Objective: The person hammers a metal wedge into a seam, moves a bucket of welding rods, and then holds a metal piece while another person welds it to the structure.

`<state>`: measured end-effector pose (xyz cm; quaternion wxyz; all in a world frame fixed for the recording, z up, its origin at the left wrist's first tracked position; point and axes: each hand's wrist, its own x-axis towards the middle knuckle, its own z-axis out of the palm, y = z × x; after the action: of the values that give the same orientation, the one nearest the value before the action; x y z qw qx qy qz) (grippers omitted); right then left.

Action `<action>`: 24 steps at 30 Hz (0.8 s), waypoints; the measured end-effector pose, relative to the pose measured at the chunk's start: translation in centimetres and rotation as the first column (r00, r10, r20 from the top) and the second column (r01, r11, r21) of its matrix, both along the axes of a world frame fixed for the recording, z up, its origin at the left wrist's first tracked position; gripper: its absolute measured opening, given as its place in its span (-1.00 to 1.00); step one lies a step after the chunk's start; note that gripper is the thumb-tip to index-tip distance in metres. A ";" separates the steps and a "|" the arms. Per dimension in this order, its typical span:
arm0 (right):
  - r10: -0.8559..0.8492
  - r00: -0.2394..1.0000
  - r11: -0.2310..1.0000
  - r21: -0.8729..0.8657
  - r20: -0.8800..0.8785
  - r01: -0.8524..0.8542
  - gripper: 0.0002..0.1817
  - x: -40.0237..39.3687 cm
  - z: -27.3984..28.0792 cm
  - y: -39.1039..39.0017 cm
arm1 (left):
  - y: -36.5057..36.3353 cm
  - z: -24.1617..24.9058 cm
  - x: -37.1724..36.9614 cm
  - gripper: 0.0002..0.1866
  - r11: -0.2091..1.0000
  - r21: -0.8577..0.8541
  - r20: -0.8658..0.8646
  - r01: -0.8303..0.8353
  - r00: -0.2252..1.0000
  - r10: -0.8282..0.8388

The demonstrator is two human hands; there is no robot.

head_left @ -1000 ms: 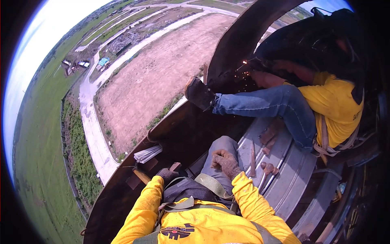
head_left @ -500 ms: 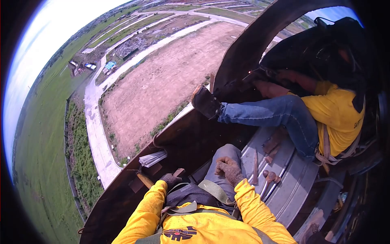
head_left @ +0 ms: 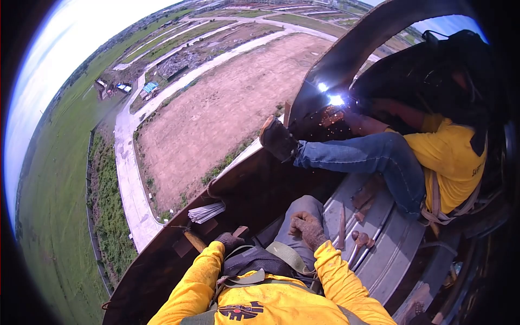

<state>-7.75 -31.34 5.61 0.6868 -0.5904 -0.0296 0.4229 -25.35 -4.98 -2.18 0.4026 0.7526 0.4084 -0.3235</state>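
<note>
My left hand (head_left: 230,241), in a dark glove, lies by my lap beside a small brown metal piece; its fingers are mostly hidden. My right hand (head_left: 307,228), in a brown glove, rests on my grey-trousered thigh with its fingers curled; whether anything is inside is hidden. A wooden handle (head_left: 194,240) leans against the dark steel wall (head_left: 260,181) left of my left hand. A bundle of pale rods (head_left: 206,212) sits at the wall above it. Two hammers (head_left: 362,241) lie on the grey planks right of my right hand.
A co-worker in a yellow shirt (head_left: 452,162) sits at the right, one leg stretched to the wall's edge. A bright arc (head_left: 336,100) with sparks glows near that person's hands. Rusty metal pieces (head_left: 365,197) lie on the planks. Fields and roads show far below, beyond the wall.
A bright arc and sparks have appeared by the co-worker's hands. The view has shifted slightly. My hands have stayed in nearly the same place.
</note>
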 end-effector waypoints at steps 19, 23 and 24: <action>-0.022 0.999 0.999 0.030 -0.025 0.023 -0.77 -0.1 -0.2 0.0 | 0.2 -0.7 0.1 -0.18 1.000 0.025 -0.030 -0.012 0.999 0.013; -0.030 0.999 0.999 0.011 -0.018 0.031 -0.82 -0.2 0.5 0.1 | 0.2 -0.8 0.0 -0.18 1.000 0.018 -0.019 -0.015 1.000 0.015; -0.030 0.999 0.999 0.013 -0.018 0.031 -0.82 -0.2 0.3 0.1 | 0.3 -1.0 0.0 -0.18 1.000 0.018 -0.020 -0.014 1.000 0.015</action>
<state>-7.90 -31.21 5.91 0.6974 -0.5823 -0.0173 0.4174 -25.39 -4.72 -3.21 0.3939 0.7500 0.4208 -0.3244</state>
